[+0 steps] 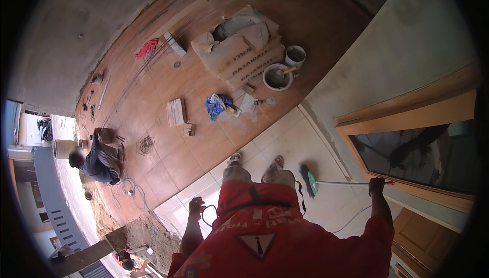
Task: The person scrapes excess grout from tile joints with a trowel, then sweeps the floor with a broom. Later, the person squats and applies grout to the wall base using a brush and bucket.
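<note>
My right hand [377, 185] is closed round the pale handle of a broom [340, 183]. Its green head with dark bristles [307, 178] is down by the cream tiles, just right of my sandalled feet. My left hand [195, 205] is held out at my left side with its fingers curled. A thin dark cable loop [206, 211] hangs beside that hand; whether the fingers hold it or anything else is too small to make out.
Ahead on brown tiles stand an opened paper sack [244, 64], a bucket [278, 77] and blue cloth [218, 106]. A wood-framed window [412, 148] is at right. One person [99, 161] crouches at left beside wires; another [127, 261] is at lower left near a sandy patch.
</note>
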Available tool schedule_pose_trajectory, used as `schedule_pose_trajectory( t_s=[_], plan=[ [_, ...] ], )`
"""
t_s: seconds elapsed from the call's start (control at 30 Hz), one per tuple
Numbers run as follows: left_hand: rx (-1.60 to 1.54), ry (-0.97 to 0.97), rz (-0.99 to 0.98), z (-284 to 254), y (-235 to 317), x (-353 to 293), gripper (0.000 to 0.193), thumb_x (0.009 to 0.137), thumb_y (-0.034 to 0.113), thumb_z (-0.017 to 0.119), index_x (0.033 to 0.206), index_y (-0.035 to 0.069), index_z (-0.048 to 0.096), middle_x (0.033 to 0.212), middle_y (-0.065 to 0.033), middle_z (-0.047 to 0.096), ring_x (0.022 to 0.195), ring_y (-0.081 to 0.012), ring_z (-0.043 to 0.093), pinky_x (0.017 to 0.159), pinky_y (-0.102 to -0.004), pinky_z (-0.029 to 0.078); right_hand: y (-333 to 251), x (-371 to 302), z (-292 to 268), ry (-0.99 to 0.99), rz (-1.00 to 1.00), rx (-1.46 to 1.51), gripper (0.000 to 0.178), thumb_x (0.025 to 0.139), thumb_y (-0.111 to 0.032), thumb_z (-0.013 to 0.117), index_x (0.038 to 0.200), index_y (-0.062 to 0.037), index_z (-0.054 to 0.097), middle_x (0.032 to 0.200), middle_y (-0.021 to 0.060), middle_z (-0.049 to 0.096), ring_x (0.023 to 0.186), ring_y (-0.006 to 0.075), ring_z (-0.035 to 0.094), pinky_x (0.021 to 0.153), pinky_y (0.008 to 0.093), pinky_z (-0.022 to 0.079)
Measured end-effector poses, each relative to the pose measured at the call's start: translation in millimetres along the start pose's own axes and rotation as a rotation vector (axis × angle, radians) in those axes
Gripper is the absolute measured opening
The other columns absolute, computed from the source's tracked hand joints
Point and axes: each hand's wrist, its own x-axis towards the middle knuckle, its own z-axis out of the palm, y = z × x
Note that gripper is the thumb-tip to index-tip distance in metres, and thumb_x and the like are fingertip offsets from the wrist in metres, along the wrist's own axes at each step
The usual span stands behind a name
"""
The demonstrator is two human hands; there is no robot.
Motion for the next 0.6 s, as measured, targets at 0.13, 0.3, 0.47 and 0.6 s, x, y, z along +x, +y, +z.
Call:
schedule_pose_trajectory(
  t_s=[0.13,0.3,0.47,0.6],
  plan=[
    [0.035,-0.001,-0.011,6.2,13.3,16.3,0.026,0.086,0.017,0.053,0.106,0.002,0.059,0.088,-0.0133,0.061,0.067,-0.0205,0.061,0.051,-0.0281,0.047,15.7,15.4,17.3,0.175,0.07,-0.025,0.019,0.09,-0.022,0.05,0.092,-0.0171,0.068,0.096,0.0033,0.064,0.098,0.0191,0.056,0.084,0.0379,0.037],
    [0.12,-0.043,0.021,4.2,51.0,65.8,0.025,0.084,0.02,0.054,0.103,0.004,0.06,0.087,-0.0108,0.062,0.067,-0.0195,0.061,0.048,-0.0266,0.044,22.2,13.2,1.3,0.423,0.143,0.3,0.019,0.088,-0.014,0.048,0.095,-0.0101,0.065,0.1,0.011,0.061,0.106,0.028,0.053,0.091,0.0433,0.038],
    [0.203,-0.063,0.076,-3.7,132.7,124.9,0.024,0.083,0.019,0.055,0.102,0.005,0.061,0.083,-0.0088,0.062,0.065,-0.0178,0.06,0.049,-0.0273,0.045,-47.5,-30.9,-88.3,0.484,0.16,0.591,0.021,0.078,-0.001,0.052,0.096,-0.0071,0.06,0.095,0.0147,0.059,0.096,0.032,0.057,0.086,0.0439,0.044],
    [0.178,-0.107,0.16,-9.4,206.8,209.4,0.024,0.082,0.019,0.056,0.101,0.006,0.062,0.079,-0.0086,0.062,0.059,-0.0182,0.059,0.046,-0.0275,0.043,-156.5,-43.0,-148.1,0.445,0.097,1.122,0.02,0.068,0.006,0.054,0.084,-0.0039,0.061,0.087,0.0192,0.062,0.083,0.0358,0.061,0.079,0.0404,0.049]
  ],
)
